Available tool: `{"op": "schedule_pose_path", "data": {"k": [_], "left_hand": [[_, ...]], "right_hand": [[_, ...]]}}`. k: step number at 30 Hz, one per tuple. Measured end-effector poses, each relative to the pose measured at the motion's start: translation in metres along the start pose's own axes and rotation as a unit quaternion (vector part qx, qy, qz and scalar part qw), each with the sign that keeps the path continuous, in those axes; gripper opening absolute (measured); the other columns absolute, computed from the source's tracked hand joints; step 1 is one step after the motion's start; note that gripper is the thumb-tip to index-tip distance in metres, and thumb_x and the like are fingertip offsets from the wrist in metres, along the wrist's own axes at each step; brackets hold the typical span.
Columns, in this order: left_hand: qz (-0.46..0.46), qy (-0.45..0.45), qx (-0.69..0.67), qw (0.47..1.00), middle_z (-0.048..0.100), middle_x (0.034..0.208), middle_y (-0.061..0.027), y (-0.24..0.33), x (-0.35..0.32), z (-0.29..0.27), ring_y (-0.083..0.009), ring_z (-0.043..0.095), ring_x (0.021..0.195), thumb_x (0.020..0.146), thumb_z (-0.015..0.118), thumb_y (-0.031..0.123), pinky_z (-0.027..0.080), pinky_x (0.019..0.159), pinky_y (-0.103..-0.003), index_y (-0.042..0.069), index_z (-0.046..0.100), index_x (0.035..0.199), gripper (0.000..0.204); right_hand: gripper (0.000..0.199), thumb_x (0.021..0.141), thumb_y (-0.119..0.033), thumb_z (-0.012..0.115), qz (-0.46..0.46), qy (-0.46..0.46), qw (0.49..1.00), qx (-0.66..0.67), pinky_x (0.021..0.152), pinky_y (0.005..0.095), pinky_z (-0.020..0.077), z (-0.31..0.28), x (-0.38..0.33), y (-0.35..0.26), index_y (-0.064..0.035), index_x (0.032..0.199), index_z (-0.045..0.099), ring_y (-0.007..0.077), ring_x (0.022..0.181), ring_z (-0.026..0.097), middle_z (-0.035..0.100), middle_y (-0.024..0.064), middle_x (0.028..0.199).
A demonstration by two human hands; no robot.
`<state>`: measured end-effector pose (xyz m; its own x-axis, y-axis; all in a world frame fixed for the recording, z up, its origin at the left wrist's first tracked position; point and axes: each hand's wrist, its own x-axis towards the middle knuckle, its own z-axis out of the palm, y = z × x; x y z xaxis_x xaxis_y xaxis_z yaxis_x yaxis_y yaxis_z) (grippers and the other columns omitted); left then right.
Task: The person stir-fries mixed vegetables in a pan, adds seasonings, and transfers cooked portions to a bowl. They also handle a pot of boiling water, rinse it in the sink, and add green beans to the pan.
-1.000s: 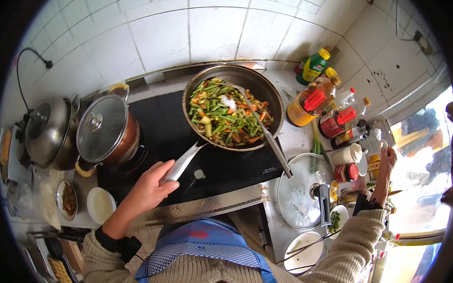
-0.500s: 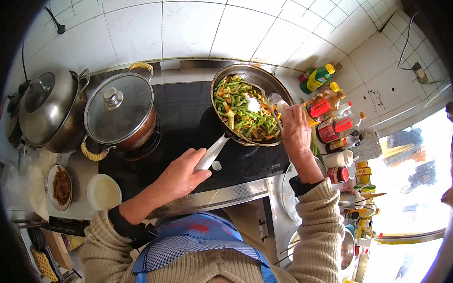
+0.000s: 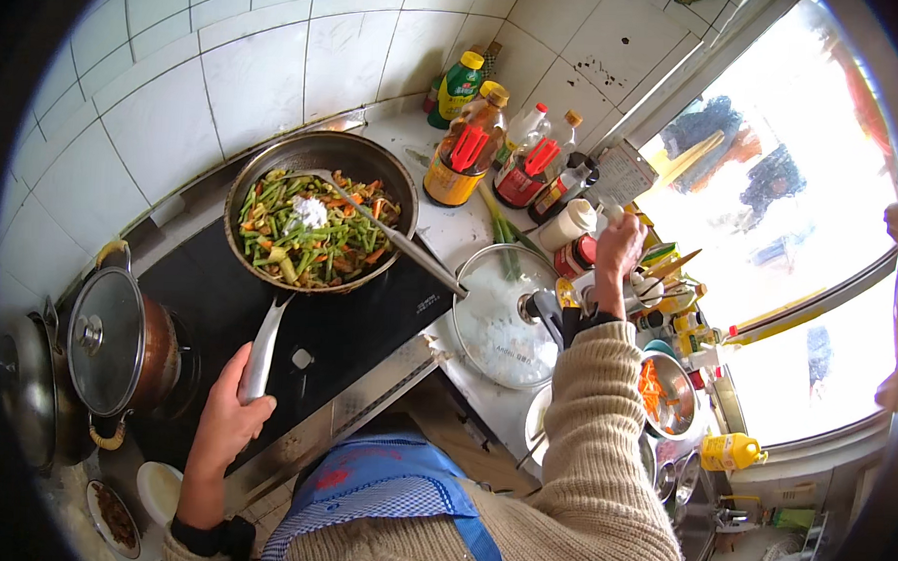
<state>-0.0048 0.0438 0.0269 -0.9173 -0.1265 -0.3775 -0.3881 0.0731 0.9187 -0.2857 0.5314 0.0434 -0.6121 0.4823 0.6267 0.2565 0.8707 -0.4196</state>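
My left hand (image 3: 232, 411) is closed round the pale handle of a deep frying pan (image 3: 398, 170) on the black hob. In the pan are cut green beans (image 3: 317, 241) mixed with orange and brown pieces, with a mound of white powder (image 3: 309, 213) on top. A metal spatula (image 3: 396, 237) rests in the food, its handle leaning over the rim toward the right. My right hand (image 3: 620, 249) is closed beside a white jar (image 3: 570, 225) among the condiments. Something small and whitish shows at its fingers; I cannot make out what it is.
A glass lid (image 3: 487, 326) lies on the counter right of the hob. Sauce bottles (image 3: 453, 167) line the back corner. A metal bowl of orange shreds (image 3: 678, 382) stands near the window. At left are a lidded pot (image 3: 106, 338) and a plate of brown food (image 3: 114, 516).
My right hand has moved from over the pan's right side to the condiments by the white jar. The view has turned right. My left hand keeps hold of the pan handle.
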Motion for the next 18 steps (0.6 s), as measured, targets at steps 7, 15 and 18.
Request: {"op": "schedule_pose_path", "data": {"k": [7, 15, 18], "left_hand": [[-0.024, 0.018, -0.005, 1.0, 0.054, 0.095, -0.0051, 0.002, -0.004, 0.002, -0.0074, 0.048, 0.055, 0.072, 0.059, -0.002, 0.039, 0.044, -0.022, 0.005, 0.036, 0.144, 0.076], [-0.049, 0.014, -0.007, 0.999, 0.056, 0.099, -0.0079, 0.0, -0.012, 0.004, -0.008, 0.047, 0.058, 0.077, 0.061, 0.004, 0.04, 0.049, -0.023, 0.007, 0.029, 0.148, 0.078], [-0.039, 0.007, -0.033, 0.999, 0.056, 0.096, -0.0079, -0.006, -0.021, 0.008, -0.0084, 0.046, 0.058, 0.078, 0.06, 0.006, 0.04, 0.049, -0.023, 0.007, 0.026, 0.149, 0.079]], "right_hand": [[0.012, 0.086, -0.017, 0.053, -0.17, -0.079, 0.891, -0.414, 0.072, 0.0385, 0.0461, 0.116, 0.104, 0.164, -0.0142, 0.087, 0.064, 0.0268, 0.087, 0.059, 0.06, 0.0079, 0.091], [0.035, 0.089, -0.009, 0.061, -0.252, -0.189, 0.919, 0.238, 0.075, 0.0325, 0.0516, 0.043, 0.008, -0.015, -0.0026, 0.123, 0.055, 0.0256, 0.08, 0.063, 0.064, 0.0128, 0.092], [0.052, 0.084, -0.024, 0.071, -0.344, -0.452, 0.794, 0.217, 0.084, 0.0387, 0.0499, -0.025, -0.098, -0.119, -0.0025, 0.127, 0.051, 0.0263, 0.092, 0.062, 0.06, 0.0197, 0.112]]}}
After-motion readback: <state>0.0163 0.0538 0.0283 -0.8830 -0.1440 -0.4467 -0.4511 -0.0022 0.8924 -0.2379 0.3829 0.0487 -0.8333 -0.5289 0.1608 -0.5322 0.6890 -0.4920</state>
